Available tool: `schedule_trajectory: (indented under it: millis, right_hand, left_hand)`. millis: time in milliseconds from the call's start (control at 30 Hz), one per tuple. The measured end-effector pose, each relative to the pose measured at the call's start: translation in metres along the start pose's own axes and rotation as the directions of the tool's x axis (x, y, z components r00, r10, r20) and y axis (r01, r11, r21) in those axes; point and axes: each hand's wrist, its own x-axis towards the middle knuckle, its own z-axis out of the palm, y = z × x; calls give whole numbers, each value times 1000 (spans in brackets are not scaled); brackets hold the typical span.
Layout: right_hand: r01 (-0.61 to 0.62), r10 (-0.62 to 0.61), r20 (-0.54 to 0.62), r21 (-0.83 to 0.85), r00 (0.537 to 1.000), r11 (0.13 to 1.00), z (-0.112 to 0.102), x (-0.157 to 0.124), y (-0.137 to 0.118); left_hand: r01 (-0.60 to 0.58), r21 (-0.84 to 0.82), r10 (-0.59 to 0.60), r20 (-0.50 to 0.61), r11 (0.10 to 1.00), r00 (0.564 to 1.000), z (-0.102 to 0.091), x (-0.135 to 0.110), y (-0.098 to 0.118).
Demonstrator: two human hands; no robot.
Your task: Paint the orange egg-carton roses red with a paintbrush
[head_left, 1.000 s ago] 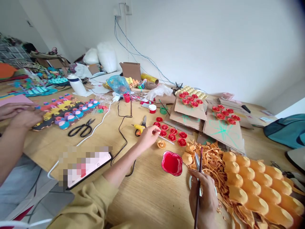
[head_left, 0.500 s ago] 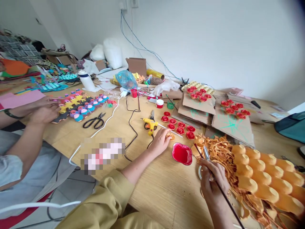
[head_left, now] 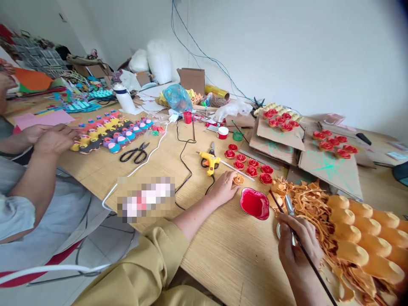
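My left hand (head_left: 225, 187) rests on the table with its fingers closed on the edge of a small unpainted orange flower (head_left: 238, 179). In my right hand (head_left: 301, 240) is a long thin paintbrush (head_left: 314, 270), its dark red tip pointing up and left. A silver tool (head_left: 289, 205) shows just behind the right fingers; whether they touch it I cannot tell. Between the hands lies a dish of red paint (head_left: 255, 204). Beyond the left hand, several red flowers (head_left: 251, 171) lie in rows.
At the right are orange scraps (head_left: 314, 204) and an orange egg tray (head_left: 357, 233). A yellow glue gun (head_left: 208, 161) lies over scissors, near black-handled scissors (head_left: 135, 154). Cardboard sheets (head_left: 331, 170) carry more red flowers. A co-worker's hands (head_left: 55, 138) are beside a coloured egg-carton piece (head_left: 111, 131).
The whole view has shifted, so things on the table appear further right. The left fingers now sit at the orange flower's side, showing more of it. The right hand still holds the brush.
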Motion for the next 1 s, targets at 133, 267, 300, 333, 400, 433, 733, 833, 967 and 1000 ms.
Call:
schedule_trajectory:
  millis: [133,267,300,333,400,433,733,833,967,1000]
  right_hand:
    - [51,-51,38,18,998,999,-1,-1,-3]
    - [68,-70,49,43,996,997,-1,0,-7]
    - [69,-71,51,46,996,997,-1,0,-7]
    - [70,-73,53,47,996,996,-1,1,-8]
    - [77,-80,54,44,995,996,-1,2,-9]
    - [81,-84,55,41,995,996,-1,2,-10]
    - [59,-60,37,38,997,998,0,5,-13]
    - [31,-32,40,25,999,999,-2,4,-14]
    - [-76,75,68,11,995,997,-7,-1,-12]
    - [-123,121,87,21,989,992,-8,-2,-11]
  left_hand:
    - [37,15,-37,-1,999,999,3,0,-1]
    - [76,28,-75,-15,997,997,4,2,1]
    - [81,29,-81,-17,996,997,5,3,2]
    - [85,28,-84,-20,996,996,5,4,3]
    - [89,22,-88,-26,996,996,5,7,5]
    - [91,17,-90,-31,996,995,5,8,6]
    - [80,-109,-99,-178,991,979,-14,-2,17]
    - [68,-180,-109,-229,981,967,-27,-13,23]
    - [96,-471,-262,-301,877,917,-47,-24,26]
    - [94,-539,-297,-303,837,905,-52,-25,26]
